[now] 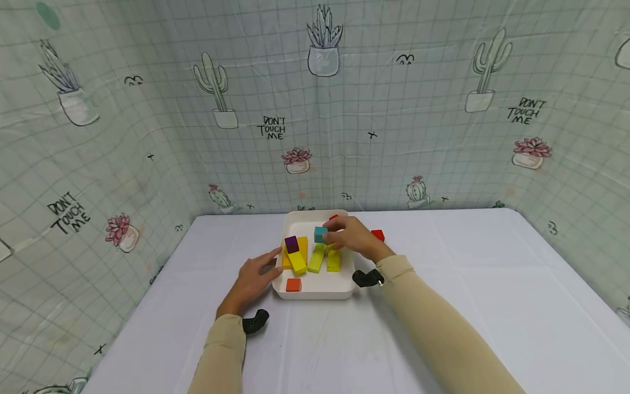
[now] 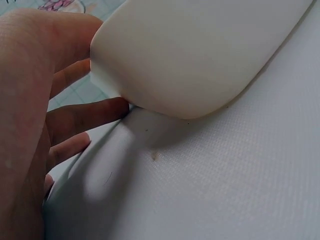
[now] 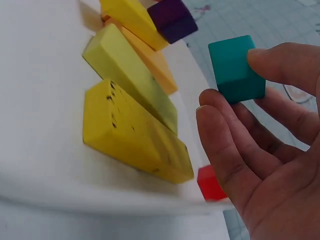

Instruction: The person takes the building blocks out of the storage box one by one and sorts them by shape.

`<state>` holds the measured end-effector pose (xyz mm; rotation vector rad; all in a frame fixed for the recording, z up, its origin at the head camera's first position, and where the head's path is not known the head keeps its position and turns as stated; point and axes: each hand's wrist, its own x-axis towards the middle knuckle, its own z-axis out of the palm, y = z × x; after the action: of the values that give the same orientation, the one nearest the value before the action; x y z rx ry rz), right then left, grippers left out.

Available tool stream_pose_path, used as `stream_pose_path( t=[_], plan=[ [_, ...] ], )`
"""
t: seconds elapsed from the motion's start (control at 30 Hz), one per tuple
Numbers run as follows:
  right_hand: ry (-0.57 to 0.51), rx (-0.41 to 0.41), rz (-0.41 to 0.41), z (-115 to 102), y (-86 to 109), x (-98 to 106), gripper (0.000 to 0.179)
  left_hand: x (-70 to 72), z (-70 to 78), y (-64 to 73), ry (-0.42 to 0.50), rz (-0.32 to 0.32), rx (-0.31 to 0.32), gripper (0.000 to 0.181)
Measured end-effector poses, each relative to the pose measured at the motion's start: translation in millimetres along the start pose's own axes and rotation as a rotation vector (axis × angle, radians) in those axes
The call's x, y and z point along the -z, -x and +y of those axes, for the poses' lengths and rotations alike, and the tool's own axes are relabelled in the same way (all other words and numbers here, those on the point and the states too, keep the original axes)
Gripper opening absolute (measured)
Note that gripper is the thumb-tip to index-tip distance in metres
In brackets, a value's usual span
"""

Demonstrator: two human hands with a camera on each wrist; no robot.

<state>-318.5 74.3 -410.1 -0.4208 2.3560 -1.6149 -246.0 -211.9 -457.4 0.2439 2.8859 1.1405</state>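
With right hand (image 1: 355, 235), pinching teal cube (image 3: 235, 70) between thumb and fingers; above white tray (image 1: 315, 296), near 12 o'clock; apparently raised to clear yellow block (image 3: 135, 135); with left hand (image 1: 251, 282), touching tray wall at 9 o'clock, fingers spread; probably for steadying

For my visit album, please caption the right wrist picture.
The right hand pinches a teal cube near yellow blocks and a purple cube in a white tray.
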Motion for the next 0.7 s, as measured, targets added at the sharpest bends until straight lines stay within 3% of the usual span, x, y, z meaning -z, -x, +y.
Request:
stream_pose_path(
  t=[0.33, 0.6, 0.7],
  plan=[
    [-0.106, 0.057, 0.074, 8.8, 14.5, 28.3, 0.039, 0.3, 0.8, -0.5, 0.004, 0.005, 0.001, 0.058],
    [-0.037, -0.057, 0.164, 15.9, 28.9, 49.0, 0.046, -0.5, 1.3, -2.5, 0.003, 0.009, 0.001, 0.058],
    [-0.059, -0.06, 0.181, 21.8, 33.3, 55.4, 0.045, -0.8, 1.1, -2.0, -0.003, 0.008, 0.0, 0.058]
  ],
)
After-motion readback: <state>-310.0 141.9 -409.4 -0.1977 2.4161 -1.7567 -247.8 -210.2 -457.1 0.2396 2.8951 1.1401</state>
